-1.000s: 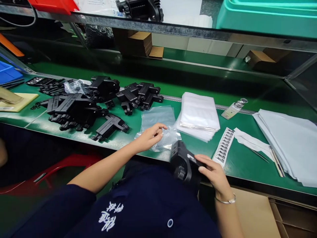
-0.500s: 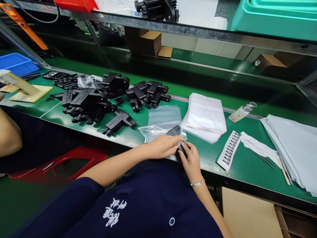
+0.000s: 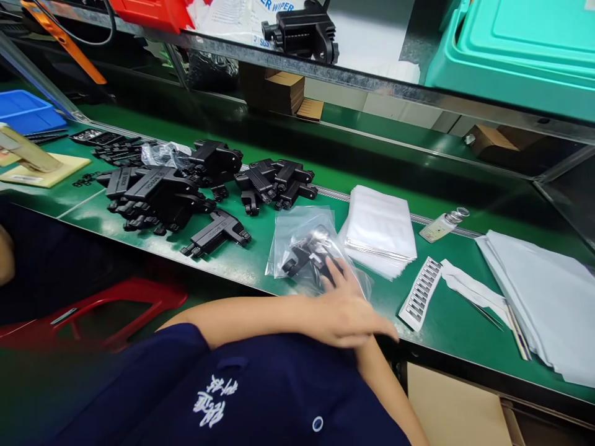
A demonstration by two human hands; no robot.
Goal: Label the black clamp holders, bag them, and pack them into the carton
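Observation:
A black plastic part point(image 3: 302, 253) sits inside a clear plastic bag point(image 3: 304, 217) near the bench's front edge. My left hand point(image 3: 348, 316) crosses over my right wrist. Its fingers stretch out to the right, slightly blurred, with nothing seen in them. From beneath it, the spread fingers of my right hand point(image 3: 338, 274) rest on the bagged part; the rest of that hand is hidden. To the left lies a loose black part point(image 3: 218, 233) of similar make. A stack of white plastic sleeves point(image 3: 381, 223) stands just right of the bag.
Piles of black parts point(image 3: 158, 192) cover the left side of the green bench. On the right are a small bottle point(image 3: 444, 224), a label sheet point(image 3: 421, 294), tweezers point(image 3: 487, 314) and large white sheets point(image 3: 543, 297). A shelf point(image 3: 372, 80) overhangs the bench. Part of another person point(image 3: 5, 257) shows at left.
The black part now lies mostly within the clear bag. My left hand has moved right, from holding the part to across my right wrist. The view has shifted slightly.

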